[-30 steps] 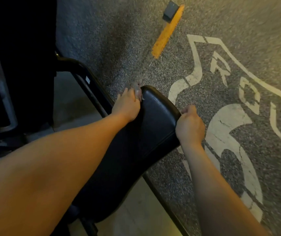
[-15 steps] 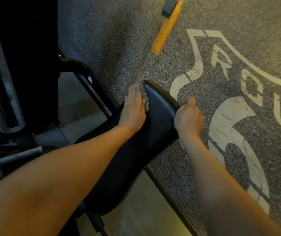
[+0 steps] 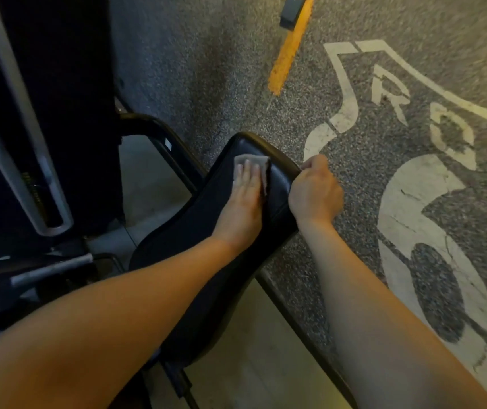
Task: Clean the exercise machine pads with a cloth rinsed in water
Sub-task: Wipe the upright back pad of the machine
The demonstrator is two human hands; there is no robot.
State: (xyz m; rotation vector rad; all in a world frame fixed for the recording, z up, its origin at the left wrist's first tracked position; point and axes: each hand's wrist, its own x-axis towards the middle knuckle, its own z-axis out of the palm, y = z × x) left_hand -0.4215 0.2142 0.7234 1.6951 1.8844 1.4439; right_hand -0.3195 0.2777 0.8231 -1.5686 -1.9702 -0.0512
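Atop the pad [image 3: 183, 252], my flat left grip [image 3: 245, 199] is pressing the cloth [image 3: 261, 160], my right grip [image 3: 314, 193] clutching the edge to steady it.

Floor: speckled grey rubber [image 3: 206, 69], coarse-grained; white painted marking [image 3: 345, 113] on it at right, a shield outline with letters R, O, U and a large numeral 6 [image 3: 407, 208], paint cracked and worn; orange strip [image 3: 289, 51] at top, with a dark block [image 3: 291, 10] on its far end; dark edging strip [image 3: 301, 329] borders a smooth pale floor section [image 3: 254, 361]; black tubular frame [image 3: 159, 134] at left of centre; grey slotted metal bar [image 3: 29, 149] against a dark mass at far left; light dim, warm, yellowish.
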